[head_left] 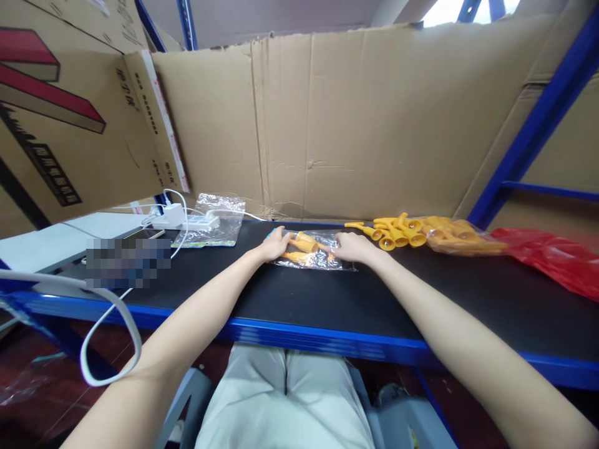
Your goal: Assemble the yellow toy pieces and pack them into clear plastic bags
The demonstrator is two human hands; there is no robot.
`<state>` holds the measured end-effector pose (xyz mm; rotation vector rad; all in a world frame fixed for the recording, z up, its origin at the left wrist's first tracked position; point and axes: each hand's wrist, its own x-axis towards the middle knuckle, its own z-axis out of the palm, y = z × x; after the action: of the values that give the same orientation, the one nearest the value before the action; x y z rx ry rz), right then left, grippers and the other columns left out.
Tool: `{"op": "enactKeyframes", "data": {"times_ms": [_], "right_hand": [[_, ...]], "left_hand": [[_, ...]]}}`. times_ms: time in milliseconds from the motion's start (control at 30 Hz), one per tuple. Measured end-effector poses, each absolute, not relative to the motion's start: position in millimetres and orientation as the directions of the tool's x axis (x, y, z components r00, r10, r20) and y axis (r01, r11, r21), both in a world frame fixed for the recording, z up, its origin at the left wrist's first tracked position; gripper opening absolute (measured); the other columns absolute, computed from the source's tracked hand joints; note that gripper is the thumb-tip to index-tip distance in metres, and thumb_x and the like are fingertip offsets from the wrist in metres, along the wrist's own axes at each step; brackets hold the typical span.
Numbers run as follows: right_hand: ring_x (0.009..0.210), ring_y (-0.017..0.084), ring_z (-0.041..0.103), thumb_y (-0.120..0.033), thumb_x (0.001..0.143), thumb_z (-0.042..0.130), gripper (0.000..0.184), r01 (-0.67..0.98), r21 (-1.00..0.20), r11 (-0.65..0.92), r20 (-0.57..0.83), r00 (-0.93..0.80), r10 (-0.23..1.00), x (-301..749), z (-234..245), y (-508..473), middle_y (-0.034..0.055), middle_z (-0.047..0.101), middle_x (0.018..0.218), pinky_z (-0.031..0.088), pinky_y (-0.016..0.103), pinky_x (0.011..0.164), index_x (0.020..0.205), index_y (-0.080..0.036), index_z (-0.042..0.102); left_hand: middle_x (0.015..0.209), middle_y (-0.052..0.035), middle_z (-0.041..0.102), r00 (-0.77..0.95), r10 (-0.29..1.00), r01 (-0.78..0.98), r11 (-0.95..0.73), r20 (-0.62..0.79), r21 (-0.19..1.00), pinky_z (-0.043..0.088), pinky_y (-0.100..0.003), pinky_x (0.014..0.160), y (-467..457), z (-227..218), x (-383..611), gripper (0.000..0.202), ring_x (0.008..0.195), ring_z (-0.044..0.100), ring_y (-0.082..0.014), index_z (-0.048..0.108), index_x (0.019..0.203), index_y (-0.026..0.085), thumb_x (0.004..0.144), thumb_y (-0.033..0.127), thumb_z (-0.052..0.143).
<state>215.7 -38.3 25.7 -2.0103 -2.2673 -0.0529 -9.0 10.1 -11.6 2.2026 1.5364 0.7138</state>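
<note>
A small clear plastic bag (309, 258) with orange plastic pieces (305, 242) inside lies on the black shelf top (327, 293). My left hand (275, 244) rests on the bag's left end, fingers curled onto it. My right hand (352, 247) presses on the bag's right end, fingers pinched at the plastic. Both forearms reach straight ahead from the near edge.
A heap of loose orange pieces (402, 231) lies to the right, next to a red plastic bag (552, 255). Empty clear bags (215, 219), a white power strip (187, 219) and cables (107, 312) sit at the left. Cardboard sheets (355, 118) wall the back. Blue shelf posts (538, 125) rise at the right.
</note>
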Motion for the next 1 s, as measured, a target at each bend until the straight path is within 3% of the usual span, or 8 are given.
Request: {"op": "enactKeyframes", "data": {"times_ms": [100,233,367,467,633,800,900,1000], "right_hand": [[0.099,0.025,0.057,-0.044,0.071,0.057,0.051,0.969,-0.178,0.172,0.145,-0.147,0.978,212.8,19.9,-34.1,0.0135,0.061,0.107,0.042,0.030,0.081,0.111,-0.014,0.057],[0.099,0.020,0.056,-0.026,0.068,0.063,0.039,0.886,-0.422,0.194,0.257,-0.088,0.962,208.7,10.9,-27.8,0.0107,0.060,0.110,0.041,0.025,0.084,0.105,-0.013,0.060],[0.089,0.015,0.059,-0.015,0.067,0.064,0.041,0.649,-0.735,0.198,0.241,-0.023,0.970,205.6,0.1,-20.7,0.0098,0.062,0.104,0.045,0.024,0.078,0.107,-0.011,0.055],[0.083,0.014,0.061,-0.008,0.065,0.063,0.048,0.475,-0.864,0.166,0.187,-0.002,0.982,203.5,-7.2,-16.1,0.0111,0.061,0.102,0.049,0.025,0.071,0.111,-0.009,0.050],[0.078,0.014,0.062,-0.004,0.067,0.060,0.040,0.330,-0.937,0.115,0.135,0.039,0.990,198.9,-9.3,-15.6,0.0104,0.064,0.093,0.051,0.026,0.071,0.105,-0.010,0.051],[0.082,0.015,0.063,-0.006,0.065,0.063,0.034,0.236,-0.969,0.076,0.087,0.036,0.996,195.6,-2.5,-21.3,0.0109,0.065,0.091,0.049,0.026,0.077,0.097,-0.009,0.055],[0.080,0.015,0.063,-0.008,0.066,0.064,0.026,0.201,-0.977,0.075,0.078,0.006,0.997,195.5,-1.7,-23.2,0.0095,0.066,0.088,0.049,0.025,0.078,0.091,-0.009,0.058],[0.080,0.014,0.062,-0.011,0.063,0.066,0.023,0.237,-0.966,0.103,0.107,0.003,0.994,196.1,-4.3,-20.6,0.0084,0.066,0.086,0.048,0.025,0.077,0.086,-0.009,0.060]], "left_hand": [[0.139,-0.0189,0.027,0.296,0.936,0.748,-0.351,0.191,0.563,0.025,-0.035,0.102,6.0,-9.6,-8.1,0.055,0.127,0.029,-0.0227,0.023,0.131,0.005,0.088,0.039,0.022],[0.139,-0.0200,0.025,0.316,0.926,0.723,-0.376,0.207,0.579,0.027,-0.034,0.101,6.4,-9.5,-7.9,0.053,0.126,0.030,-0.0220,0.022,0.131,0.004,0.088,0.036,0.021],[0.138,-0.0209,0.026,0.314,0.911,0.713,-0.411,0.266,0.568,0.024,-0.033,0.103,12.1,-13.6,-7.2,0.051,0.128,0.027,-0.0209,0.022,0.130,0.004,0.088,0.034,0.021],[0.138,-0.0184,0.028,0.305,0.906,0.741,-0.419,0.293,0.524,0.020,-0.041,0.104,12.2,-15.3,-5.7,0.048,0.128,0.025,-0.0225,0.024,0.129,0.009,0.088,0.034,0.022],[0.137,-0.0152,0.030,0.381,0.854,0.811,-0.493,0.355,0.316,0.014,-0.059,0.098,3.9,-10.6,-4.1,0.038,0.127,0.024,-0.0282,0.032,0.121,0.016,0.086,0.032,0.028],[0.106,-0.0134,0.052,0.463,0.766,0.764,-0.600,0.446,0.239,0.037,-0.038,0.090,7.3,-10.1,-4.6,0.015,0.103,0.048,-0.0218,0.044,0.092,0.015,0.082,0.023,0.036],[0.096,-0.0096,0.053,0.466,0.763,0.750,-0.609,0.447,0.257,0.041,-0.035,0.084,13.2,-13.5,-5.0,0.009,0.092,0.051,-0.0196,0.044,0.084,0.017,0.081,0.022,0.037],[0.100,-0.0096,0.053,0.476,0.760,0.740,-0.618,0.443,0.266,0.039,-0.035,0.088,16.0,-15.3,-6.0,0.007,0.099,0.050,-0.0198,0.044,0.081,0.018,0.080,0.020,0.038]]}}
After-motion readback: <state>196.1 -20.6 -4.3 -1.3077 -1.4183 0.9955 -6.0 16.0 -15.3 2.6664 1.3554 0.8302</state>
